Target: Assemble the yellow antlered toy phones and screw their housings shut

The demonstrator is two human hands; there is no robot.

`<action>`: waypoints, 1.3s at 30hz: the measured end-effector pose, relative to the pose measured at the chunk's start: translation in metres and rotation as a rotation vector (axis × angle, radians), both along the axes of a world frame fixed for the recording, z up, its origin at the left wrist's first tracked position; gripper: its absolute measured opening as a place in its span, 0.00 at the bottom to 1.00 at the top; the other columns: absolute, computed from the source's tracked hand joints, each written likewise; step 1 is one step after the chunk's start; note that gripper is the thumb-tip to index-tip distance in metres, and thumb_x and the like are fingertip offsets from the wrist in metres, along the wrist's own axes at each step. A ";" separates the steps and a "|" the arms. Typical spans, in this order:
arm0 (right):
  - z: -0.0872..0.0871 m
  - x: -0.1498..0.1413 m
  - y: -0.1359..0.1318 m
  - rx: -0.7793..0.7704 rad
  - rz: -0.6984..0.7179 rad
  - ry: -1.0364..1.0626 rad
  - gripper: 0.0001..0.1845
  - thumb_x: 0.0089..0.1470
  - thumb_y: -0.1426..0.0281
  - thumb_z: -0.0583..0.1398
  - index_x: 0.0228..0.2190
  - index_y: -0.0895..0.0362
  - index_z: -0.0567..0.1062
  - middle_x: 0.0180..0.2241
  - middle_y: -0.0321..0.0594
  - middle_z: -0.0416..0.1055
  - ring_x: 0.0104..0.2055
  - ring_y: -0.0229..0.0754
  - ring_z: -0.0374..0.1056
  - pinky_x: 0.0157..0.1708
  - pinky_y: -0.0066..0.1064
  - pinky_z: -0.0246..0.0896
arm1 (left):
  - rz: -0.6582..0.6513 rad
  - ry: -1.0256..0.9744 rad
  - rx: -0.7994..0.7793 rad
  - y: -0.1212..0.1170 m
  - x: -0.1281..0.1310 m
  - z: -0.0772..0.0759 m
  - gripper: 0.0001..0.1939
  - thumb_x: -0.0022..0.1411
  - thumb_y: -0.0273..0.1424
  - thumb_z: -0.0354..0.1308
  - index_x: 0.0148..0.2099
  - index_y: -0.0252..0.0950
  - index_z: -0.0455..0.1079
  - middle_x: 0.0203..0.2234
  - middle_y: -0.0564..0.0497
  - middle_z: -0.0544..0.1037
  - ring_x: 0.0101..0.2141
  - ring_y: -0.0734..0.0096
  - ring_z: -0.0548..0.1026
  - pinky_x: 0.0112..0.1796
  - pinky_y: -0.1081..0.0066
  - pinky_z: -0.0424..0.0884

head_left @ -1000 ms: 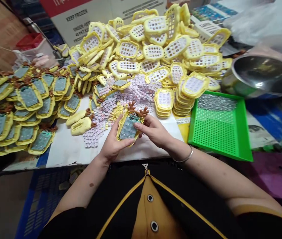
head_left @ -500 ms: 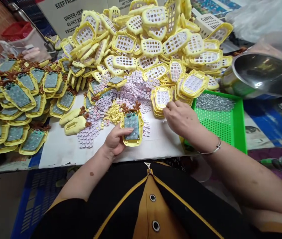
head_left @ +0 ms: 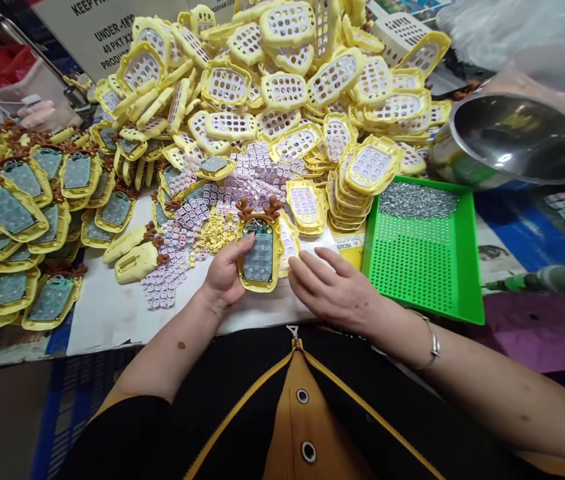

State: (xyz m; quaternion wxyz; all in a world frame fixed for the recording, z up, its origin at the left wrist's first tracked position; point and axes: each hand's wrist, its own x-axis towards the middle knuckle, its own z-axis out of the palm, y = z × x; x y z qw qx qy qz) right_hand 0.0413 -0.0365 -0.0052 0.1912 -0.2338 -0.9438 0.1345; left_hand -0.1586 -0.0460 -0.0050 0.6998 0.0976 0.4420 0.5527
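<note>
My left hand (head_left: 225,277) grips a yellow toy phone half (head_left: 257,257) with brown antlers, its inner side up, showing a circuit board and a grey keypad sheet. Its thumb presses on the sheet. Partly hidden behind that half is a yellow front shell (head_left: 290,240) with pale keys. My right hand (head_left: 330,287) has its fingers stretched out, the tips at that shell's lower right edge; its thumb is hidden. Stacked front shells (head_left: 307,207) stand just beyond. Small yellow parts (head_left: 215,230) and loose pale key pieces (head_left: 162,283) lie to the left.
Many yellow front shells (head_left: 282,90) are heaped at the back. Antlered halves (head_left: 7,207) crowd the left. At right are a green tray (head_left: 425,267) holding screws (head_left: 417,200), a steel bowl (head_left: 522,143) and a green-tipped tool (head_left: 562,280). A lettered carton (head_left: 82,33) stands behind.
My right hand has moved from the stack of front shells down and left, and a front shell now lies beside the antlered half. My left hand keeps its hold. The view has shifted.
</note>
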 end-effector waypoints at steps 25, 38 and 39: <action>-0.050 -0.034 -0.031 -1.842 0.044 0.909 0.42 0.45 0.40 0.63 0.57 0.45 0.65 0.56 0.42 0.72 0.57 0.50 0.69 0.55 0.48 0.66 | -0.069 0.108 0.054 -0.035 0.012 0.003 0.09 0.47 0.31 0.69 0.29 0.32 0.75 0.27 0.45 0.82 0.37 0.53 0.82 0.45 0.58 0.78; -0.043 -0.025 -0.012 -1.678 -0.150 1.036 0.43 0.39 0.41 0.67 0.53 0.46 0.68 0.52 0.45 0.75 0.51 0.53 0.73 0.50 0.49 0.70 | 0.038 0.080 0.195 -0.039 -0.008 0.022 0.31 0.58 0.54 0.55 0.51 0.35 0.73 0.53 0.37 0.76 0.54 0.44 0.74 0.48 0.50 0.75; -0.042 -0.026 -0.012 -1.701 -0.145 1.036 0.43 0.37 0.44 0.69 0.53 0.47 0.69 0.52 0.45 0.75 0.51 0.53 0.73 0.50 0.48 0.70 | 0.020 0.094 0.175 -0.039 -0.007 0.022 0.30 0.58 0.53 0.56 0.51 0.34 0.74 0.52 0.37 0.77 0.53 0.45 0.75 0.47 0.52 0.75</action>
